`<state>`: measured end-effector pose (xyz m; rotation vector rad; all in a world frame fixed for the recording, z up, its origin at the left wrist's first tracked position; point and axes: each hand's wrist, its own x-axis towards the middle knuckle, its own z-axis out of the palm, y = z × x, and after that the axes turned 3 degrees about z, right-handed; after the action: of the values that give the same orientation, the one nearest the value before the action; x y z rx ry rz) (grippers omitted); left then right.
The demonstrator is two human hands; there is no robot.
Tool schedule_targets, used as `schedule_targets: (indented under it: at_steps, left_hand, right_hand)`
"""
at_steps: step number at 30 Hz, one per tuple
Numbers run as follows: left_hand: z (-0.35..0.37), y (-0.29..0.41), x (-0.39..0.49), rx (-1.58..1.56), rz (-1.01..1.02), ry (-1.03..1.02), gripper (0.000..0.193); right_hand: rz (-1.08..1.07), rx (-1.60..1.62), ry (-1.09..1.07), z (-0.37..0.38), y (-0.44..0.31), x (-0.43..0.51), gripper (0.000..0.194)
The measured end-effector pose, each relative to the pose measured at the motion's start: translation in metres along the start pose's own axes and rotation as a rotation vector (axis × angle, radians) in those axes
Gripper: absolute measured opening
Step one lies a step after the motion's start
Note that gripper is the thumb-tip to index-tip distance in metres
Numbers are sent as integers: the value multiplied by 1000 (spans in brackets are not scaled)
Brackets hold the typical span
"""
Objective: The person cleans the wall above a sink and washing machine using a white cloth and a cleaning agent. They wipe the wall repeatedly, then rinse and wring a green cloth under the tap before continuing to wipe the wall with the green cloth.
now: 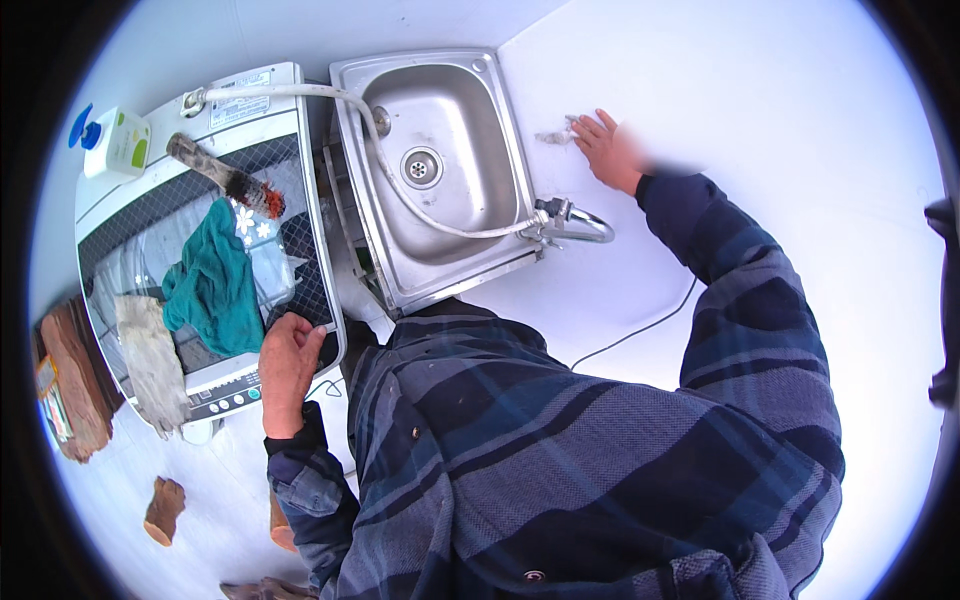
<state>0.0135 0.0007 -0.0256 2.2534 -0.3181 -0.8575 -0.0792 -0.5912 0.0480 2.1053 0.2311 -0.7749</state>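
Observation:
My left hand (291,367) rests at the near corner of a top-loading washing machine (322,300), thumb and fingers close together; whether it pinches anything there is unclear. A teal cloth (217,285) lies crumpled on the machine's lid beside that hand. My right hand (606,150) is spread against the white wall, fingertips at a small greyish mark or scrap (555,138). Between my hands is a stainless steel sink (457,142) with a metal faucet (581,223). A pale hose (382,161) runs from the faucet across the basin to the machine.
On the machine are a worn brush (225,174), a grey rag (152,360) and a white pump bottle (118,146). Pieces of wood (75,375) stand at the left, and a short log (164,510) lies on the floor. A dark cable (641,328) hangs at the right.

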Motion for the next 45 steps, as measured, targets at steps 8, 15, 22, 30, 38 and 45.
schedule_targets:
  at_steps: [8, 15, 22, 30, 38, 45]
  left_hand:
    - [7, 9, 1, 9, -49, 83, 23]
    - [12, -4, 4, 61, 58, 94, 25]
    - [5, -22, 5, 65, 242, -26, 21]
    - [3, -28, 7, 79, 304, -148, 19]
    - [6, -23, 8, 166, 306, -139, 22]
    - [12, -18, 5, 148, 260, -66, 22]
  right_hand:
    - [146, -43, 152, -1, 54, 97, 43]
    - [72, 113, 233, 0, 26, 12, 36]
    - [100, 259, 180, -13, -69, -156, 34]
    - [223, 470, 29, -15, -194, -261, 35]
    - [393, 220, -14, -1, -240, -224, 46]
    - [276, 142, -112, 34, -218, -147, 54]
